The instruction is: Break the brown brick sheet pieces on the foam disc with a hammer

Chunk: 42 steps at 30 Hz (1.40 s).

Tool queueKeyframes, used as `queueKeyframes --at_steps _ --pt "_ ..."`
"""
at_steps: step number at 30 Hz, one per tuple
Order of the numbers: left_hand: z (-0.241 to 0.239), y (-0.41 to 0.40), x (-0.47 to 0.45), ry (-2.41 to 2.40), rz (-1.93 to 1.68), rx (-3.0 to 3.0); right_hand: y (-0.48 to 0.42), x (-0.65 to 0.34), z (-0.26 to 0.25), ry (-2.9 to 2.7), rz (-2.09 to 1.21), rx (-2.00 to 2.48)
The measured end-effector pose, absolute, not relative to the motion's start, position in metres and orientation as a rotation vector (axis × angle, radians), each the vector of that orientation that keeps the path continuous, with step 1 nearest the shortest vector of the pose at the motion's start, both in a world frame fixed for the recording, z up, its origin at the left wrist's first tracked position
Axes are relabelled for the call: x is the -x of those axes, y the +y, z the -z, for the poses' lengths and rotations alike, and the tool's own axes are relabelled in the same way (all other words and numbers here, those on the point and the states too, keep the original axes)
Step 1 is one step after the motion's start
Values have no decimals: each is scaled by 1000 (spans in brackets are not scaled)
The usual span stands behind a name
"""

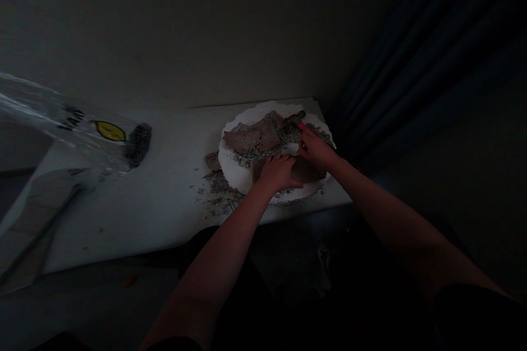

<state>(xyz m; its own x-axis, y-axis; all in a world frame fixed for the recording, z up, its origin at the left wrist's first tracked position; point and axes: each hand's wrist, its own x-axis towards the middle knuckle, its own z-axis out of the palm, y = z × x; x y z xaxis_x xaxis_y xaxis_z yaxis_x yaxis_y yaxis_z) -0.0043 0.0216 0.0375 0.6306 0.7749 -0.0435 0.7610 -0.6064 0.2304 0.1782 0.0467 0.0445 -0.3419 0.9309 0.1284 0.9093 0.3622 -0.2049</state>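
A round white board point(233, 173) with a scalloped edge lies on the table, bearing brown textured pieces and grey crumbs. My left hand point(280, 171) holds down a flat brown slab point(308, 171) at the near side, fingers over it and thumb out to the right. My right hand point(315, 148) is closed round the red handle of what looks like a small hammer point(295, 118). The dark head of the hammer is over the rubble at the back of the board. Left of it lies a larger broken brown piece point(255, 136) with a patterned surface and greenish edges.
Loose crumbs point(222, 192) spill onto the white table point(164, 203) left of the board. Clear plastic wrap point(82, 126) with a yellow lemon print and a dark lump lies further left. Dark curtains point(411, 55) hang at the right, and a wall rises behind.
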Motion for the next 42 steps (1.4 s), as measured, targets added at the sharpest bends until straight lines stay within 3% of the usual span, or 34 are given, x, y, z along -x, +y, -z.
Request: queueKeyframes --at_steps 5,13,16,19,25,30,37,42 --pt "-38 26 10 1217 -149 -2571 48 -196 -51 -2308 -269 1415" --pt "-53 28 29 1163 -613 -2359 25 -169 -54 -2153 -558 1121" --pt "-60 28 77 1178 -524 -2177 22 -168 -55 -2122 -623 1233" --pt "-54 26 147 1116 -201 -2019 28 -179 -51 -2154 -558 1501" --pt "-1 14 205 1255 280 -1898 39 -186 -43 -2219 -435 1703" --pt "11 15 176 1540 269 -2047 45 -174 -43 -2355 -448 1822" --pt "-42 12 169 2032 405 -2029 54 -169 -44 -2415 -408 1938" --pt "-73 0 130 2079 52 -2223 55 -171 -51 -2456 -440 1954"
